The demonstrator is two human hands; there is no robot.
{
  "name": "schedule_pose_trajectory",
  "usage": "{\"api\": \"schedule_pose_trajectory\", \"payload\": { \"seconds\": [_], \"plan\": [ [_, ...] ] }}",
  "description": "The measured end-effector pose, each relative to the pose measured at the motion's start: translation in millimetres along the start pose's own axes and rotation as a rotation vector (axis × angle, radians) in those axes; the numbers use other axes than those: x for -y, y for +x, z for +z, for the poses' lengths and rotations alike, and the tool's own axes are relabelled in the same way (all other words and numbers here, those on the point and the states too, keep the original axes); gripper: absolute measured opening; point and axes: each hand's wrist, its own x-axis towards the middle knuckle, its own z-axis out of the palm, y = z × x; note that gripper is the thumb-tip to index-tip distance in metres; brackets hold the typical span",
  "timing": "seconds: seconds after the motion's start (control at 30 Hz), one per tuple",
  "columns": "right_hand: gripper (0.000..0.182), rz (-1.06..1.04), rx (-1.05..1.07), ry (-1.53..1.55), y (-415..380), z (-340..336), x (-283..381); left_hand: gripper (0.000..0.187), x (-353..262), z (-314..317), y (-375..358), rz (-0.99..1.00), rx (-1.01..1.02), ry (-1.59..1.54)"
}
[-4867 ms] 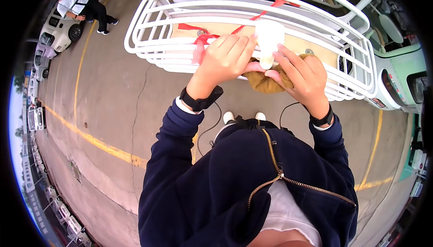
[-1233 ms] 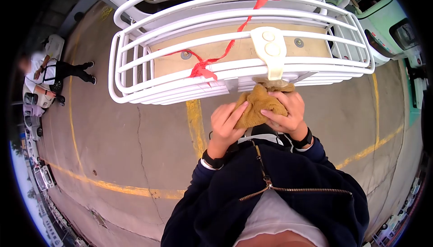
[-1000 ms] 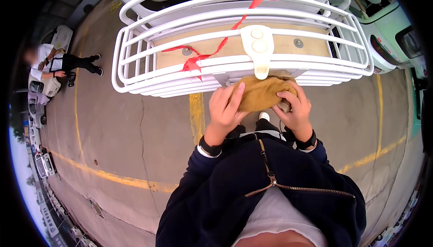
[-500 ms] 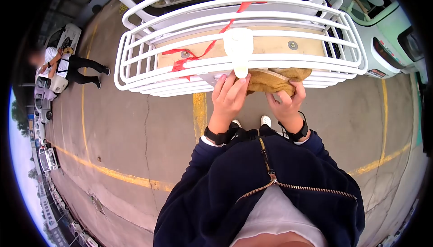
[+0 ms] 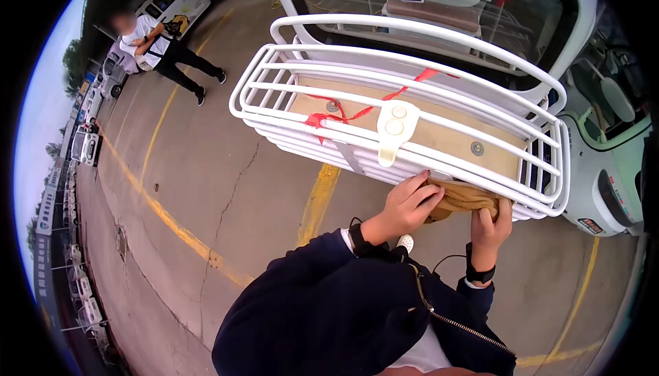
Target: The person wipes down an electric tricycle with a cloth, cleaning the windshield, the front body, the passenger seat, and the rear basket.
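A brown cloth [image 5: 461,199] lies bunched against the front rails of a white wire basket [image 5: 322,116], near its right end. My left hand [image 5: 406,208] is closed on the cloth's left edge, fingertips up at the rail. Gripping the right side of the cloth is my right hand [image 5: 490,230], its fingers bent over the fabric. Just left of the cloth, a white plastic piece with two round spots [image 5: 396,129] sits over the basket's front rails. A torn red ribbon [image 5: 371,110] is wound through the rails. Part of the cloth is hidden behind my fingers.
The basket has a beige floor board [image 5: 439,131] and is at a vehicle with a large window [image 5: 453,5]. A light green and white vehicle [image 5: 597,170] stands close on the right. A person [image 5: 165,50] stands at left on yellow-lined pavement, with parked vehicles beyond.
My view has turned, so the basket now slants down to the right. Both hands and the cloth have shifted rightward along the front rails, away from the white plastic piece.
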Motion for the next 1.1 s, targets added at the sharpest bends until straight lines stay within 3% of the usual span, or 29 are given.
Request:
{"api": "schedule_pose_trajectory", "payload": {
  "seconds": [0.1,0.2,0.37,0.5,0.57,0.63,0.8,0.97,1.1],
  "plan": [
    [0.035,-0.022,-0.026,-0.021,-4,1,-6,0.03,-7,3,3,0.017,0.019,0.041],
    [0.035,-0.007,-0.088,-0.014,-2,11,-1,0.029,-10,12,0,0.2,0.1,0.092],
    [0.034,-0.087,-0.071,0.068,-5,0,-20,0.027,-38,21,4,0.067,0.094,0.105],
    [0.035,-0.169,-0.185,-0.022,-27,-11,-64,0.028,-62,46,19,0.044,0.109,0.049],
    [0.036,-0.118,-0.214,-0.052,-38,-19,-80,0.035,-76,57,38,0.082,0.136,0.01],
    [0.038,0.076,-0.198,-0.054,-45,-34,-91,0.044,-96,81,56,0.075,0.16,-0.022],
    [0.049,0.191,-0.235,0.091,-43,-34,-81,0.05,-107,103,69,0.018,0.151,-0.022],
    [0.037,0.45,-0.351,0.306,-34,-19,-36,0.051,-99,108,62,0.08,0.063,-0.055],
    [0.03,0.578,-0.44,0.389,-50,-3,-26,0.057,-96,97,46,0.11,0.138,-0.023]
  ]
}}
